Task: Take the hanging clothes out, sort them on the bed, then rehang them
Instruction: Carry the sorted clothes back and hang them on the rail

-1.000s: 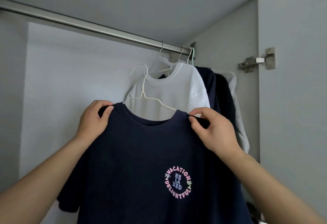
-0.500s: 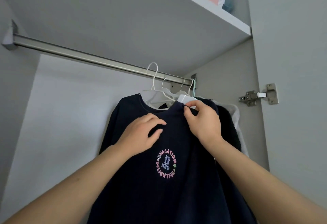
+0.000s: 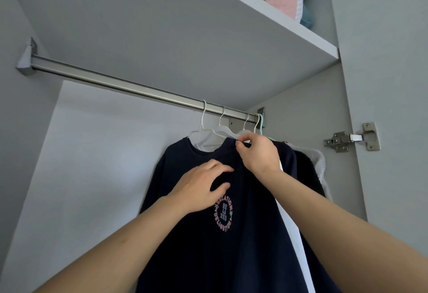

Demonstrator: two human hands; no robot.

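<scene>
Navy tee [image 3: 231, 234] now hung: hook over rail [image 3: 129, 87], where a second ago hanger [image 3: 203, 128] was held clear below it. Rehanging of this garment judged nearly complete. Right hand [image 3: 257, 153] pinching collar at the shoulder, straightening. Left hand [image 3: 203, 188] on the chest, fingers loosely bent, apparently gripping nothing. Neighbouring garments [image 3: 308, 165] mostly masked by tee and arm; count uncertain. Hem cut off below. Bed not visible.
</scene>
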